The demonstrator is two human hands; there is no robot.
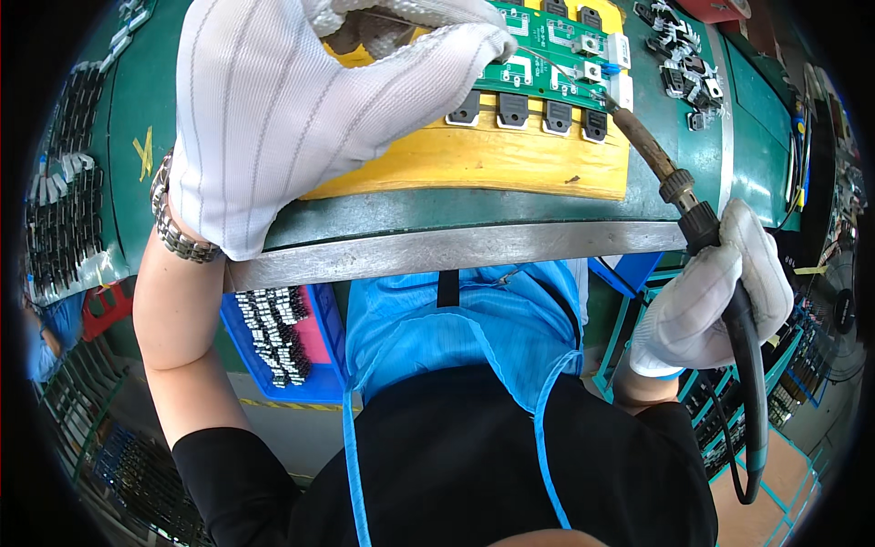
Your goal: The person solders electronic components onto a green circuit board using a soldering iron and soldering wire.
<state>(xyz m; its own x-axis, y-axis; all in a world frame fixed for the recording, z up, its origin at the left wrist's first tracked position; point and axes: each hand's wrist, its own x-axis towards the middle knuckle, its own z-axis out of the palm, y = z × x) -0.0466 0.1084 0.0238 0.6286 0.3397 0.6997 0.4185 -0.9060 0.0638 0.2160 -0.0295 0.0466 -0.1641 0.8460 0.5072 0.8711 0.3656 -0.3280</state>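
My left hand (301,128), in a white striped glove, is closed in a pinch on a thin solder wire (547,60). The wire runs out from the fingertips across a green circuit board (556,82). In my right hand (715,296), also gloved, is a soldering iron (674,187), held by its dark handle and slanting up to the left. Its tip meets the board's right edge, close to the wire's end; whether they touch I cannot tell. Black flat components (558,117) stick out along the board's near edge. Under it lies a yellow block (474,169), and the left glove covers part of both.
A metal strip (456,251) edges the green bench in front of me. Loose black parts (679,68) lie at the far right, and rows of black parts (68,219) at the left. Below the bench, a blue bin (319,378) holds more parts. The iron's cable (729,447) hangs at right.
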